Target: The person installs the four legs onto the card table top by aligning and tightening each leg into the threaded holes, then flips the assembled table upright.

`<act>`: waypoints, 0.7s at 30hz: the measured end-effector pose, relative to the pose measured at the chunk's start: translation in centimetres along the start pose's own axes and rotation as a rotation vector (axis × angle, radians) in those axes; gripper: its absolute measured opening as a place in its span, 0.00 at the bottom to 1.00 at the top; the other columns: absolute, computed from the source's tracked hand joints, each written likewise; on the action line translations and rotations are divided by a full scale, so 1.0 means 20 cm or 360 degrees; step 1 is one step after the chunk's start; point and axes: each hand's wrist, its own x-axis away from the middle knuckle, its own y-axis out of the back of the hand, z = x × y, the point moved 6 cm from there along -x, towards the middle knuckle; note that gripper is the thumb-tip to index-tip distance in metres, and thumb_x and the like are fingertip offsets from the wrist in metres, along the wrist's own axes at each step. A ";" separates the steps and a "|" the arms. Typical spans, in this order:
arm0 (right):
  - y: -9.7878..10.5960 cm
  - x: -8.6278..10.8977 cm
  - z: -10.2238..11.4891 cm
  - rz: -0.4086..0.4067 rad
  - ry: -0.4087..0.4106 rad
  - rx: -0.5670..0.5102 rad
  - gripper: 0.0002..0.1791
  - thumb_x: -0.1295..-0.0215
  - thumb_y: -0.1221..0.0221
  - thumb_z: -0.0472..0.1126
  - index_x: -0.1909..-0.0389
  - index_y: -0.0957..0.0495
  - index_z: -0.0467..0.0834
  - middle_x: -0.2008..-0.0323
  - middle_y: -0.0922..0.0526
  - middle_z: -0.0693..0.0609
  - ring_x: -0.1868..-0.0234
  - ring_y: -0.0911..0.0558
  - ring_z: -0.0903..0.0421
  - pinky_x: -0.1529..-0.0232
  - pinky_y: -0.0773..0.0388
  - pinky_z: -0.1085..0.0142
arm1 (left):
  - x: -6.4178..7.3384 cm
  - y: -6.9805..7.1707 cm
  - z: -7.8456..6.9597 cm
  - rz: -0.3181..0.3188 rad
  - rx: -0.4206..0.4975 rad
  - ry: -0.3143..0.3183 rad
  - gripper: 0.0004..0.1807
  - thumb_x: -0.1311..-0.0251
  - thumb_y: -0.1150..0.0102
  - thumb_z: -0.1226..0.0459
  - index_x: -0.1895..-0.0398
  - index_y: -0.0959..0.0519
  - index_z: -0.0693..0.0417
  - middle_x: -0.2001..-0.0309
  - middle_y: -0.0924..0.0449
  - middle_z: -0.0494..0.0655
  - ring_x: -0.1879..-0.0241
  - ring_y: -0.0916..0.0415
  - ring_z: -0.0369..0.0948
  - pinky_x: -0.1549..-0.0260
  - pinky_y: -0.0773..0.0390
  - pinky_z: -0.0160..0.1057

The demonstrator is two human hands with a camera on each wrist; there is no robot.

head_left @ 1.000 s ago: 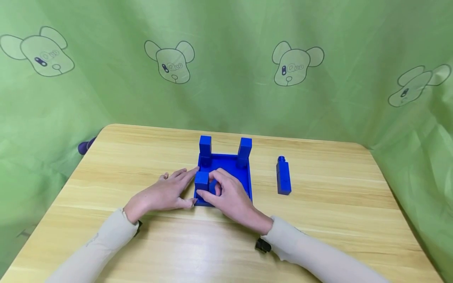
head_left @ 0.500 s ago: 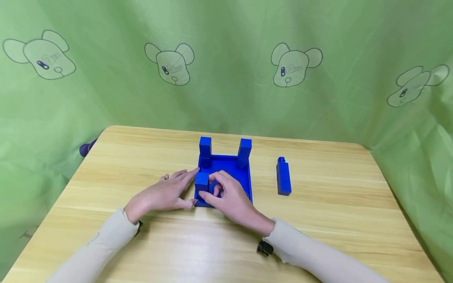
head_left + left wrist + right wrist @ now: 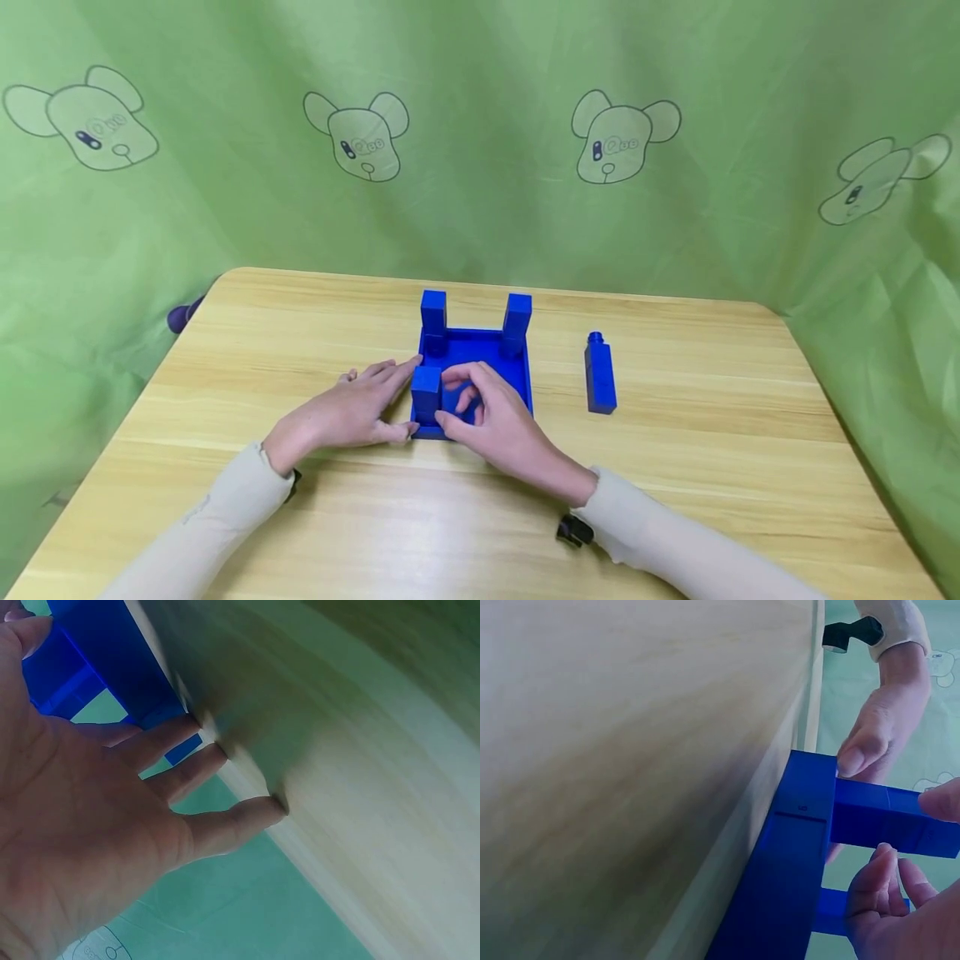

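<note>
Left sleeve [image 3: 202, 536], lower left, is kinda cream with a faint mark [image 3: 198, 508]; right sleeve [image 3: 682, 542], lower right, pretty much matches. Chunky black wrist cam [image 3: 575, 531] by the right cuff [image 3: 600, 508], left wrist cam [image 3: 293, 485]'s black too.

Fingers splayed, a left hand [image 3: 94, 802] rests its fingertips on the pale wooden worktop [image 3: 367, 780] beside a blue tray [image 3: 112, 660], a green curtain [image 3: 240, 900] behind.

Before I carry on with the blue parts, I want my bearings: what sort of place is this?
Probably a small curtained-off work or recording booth. A green sheet printed with cartoon animal heads hangs behind and on both sides of a wood-grain table, and a black device sits at the right cuff.
</note>
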 end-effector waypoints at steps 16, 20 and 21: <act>0.17 0.11 -0.07 -0.0163 -0.0071 -0.0130 0.16 0.25 0.30 0.39 0.40 0.18 0.46 0.49 0.16 0.44 0.63 0.21 0.51 0.66 0.23 0.66 | 0.00 -0.01 0.00 -0.0017 -0.0021 0.0010 0.56 0.25 0.42 0.35 0.08 0.56 0.49 0.16 0.44 0.63 0.16 0.50 0.62 0.26 0.49 0.78; 0.23 0.15 -0.10 -0.0206 -0.0100 -0.0117 0.15 0.26 0.30 0.38 0.41 0.17 0.46 0.51 0.16 0.44 0.63 0.21 0.51 0.66 0.24 0.67 | 0.00 -0.01 0.00 -0.0018 -0.0027 0.0008 0.55 0.25 0.42 0.35 0.08 0.56 0.50 0.15 0.44 0.62 0.16 0.50 0.62 0.26 0.50 0.78; 0.24 0.16 -0.11 -0.0223 -0.0104 -0.0114 0.15 0.26 0.29 0.38 0.41 0.17 0.46 0.52 0.16 0.45 0.63 0.21 0.51 0.67 0.23 0.67 | 0.00 -0.01 0.00 -0.0016 -0.0025 0.0010 0.55 0.24 0.42 0.35 0.08 0.56 0.49 0.15 0.45 0.62 0.16 0.51 0.62 0.26 0.50 0.78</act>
